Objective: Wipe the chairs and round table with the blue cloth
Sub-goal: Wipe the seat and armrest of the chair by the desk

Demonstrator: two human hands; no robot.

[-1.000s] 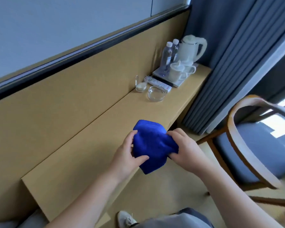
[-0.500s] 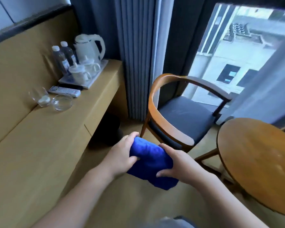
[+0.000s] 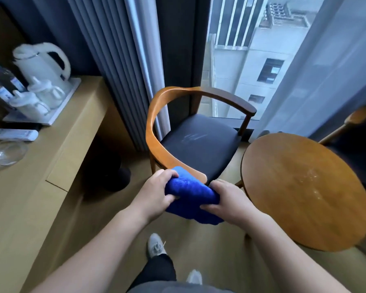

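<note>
Cloth (image 3: 190,195) bunched, gripped both ends: left hand (image 3: 154,195) 9 o'clock, right hand (image 3: 226,199) 3. Judged soft, light, limp; wad in one palm. Chair (image 3: 156,115) at 12.

Both forearms (image 3: 106,246) are bare. Left of the round brown wooden table (image 3: 304,187), a dark trouser leg (image 3: 156,269) meets a pale grey laced sneaker (image 3: 155,245).

Both forearms rise from the lower frame. At centre, the left hand (image 3: 154,197) and right hand (image 3: 228,205) grip the blue cloth (image 3: 188,191).
</note>
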